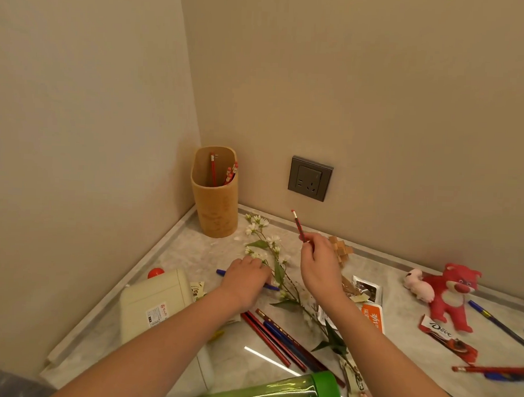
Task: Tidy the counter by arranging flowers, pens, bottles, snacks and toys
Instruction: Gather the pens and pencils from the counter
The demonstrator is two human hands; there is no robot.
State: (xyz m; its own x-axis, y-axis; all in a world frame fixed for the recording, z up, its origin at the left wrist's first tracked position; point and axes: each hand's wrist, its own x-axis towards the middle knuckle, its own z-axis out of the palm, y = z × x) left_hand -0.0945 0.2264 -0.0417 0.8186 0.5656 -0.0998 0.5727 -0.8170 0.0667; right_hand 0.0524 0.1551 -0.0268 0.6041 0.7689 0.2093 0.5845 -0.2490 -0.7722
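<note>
Right hand (319, 268) up off the counter (192, 249), pinching a red pencil (298, 226). Left hand (246, 277) down flat on a blue pen (221, 272), touching the flower sprig (270, 246). Bamboo cup (214, 193) tucked in the corner, bare marble just beside.

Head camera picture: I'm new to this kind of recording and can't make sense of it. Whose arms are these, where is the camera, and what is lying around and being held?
The camera sits on a person's head, looking down at their own bare arms over a counter in a wall corner. The right hand pinches a red pencil, raised off the counter. The left hand rests on a blue pen beside a flower sprig. A pencil holder stands in the corner with pencils inside. Loose pencils, snack packets, a red bear toy and a green bottle lie scattered.
</note>
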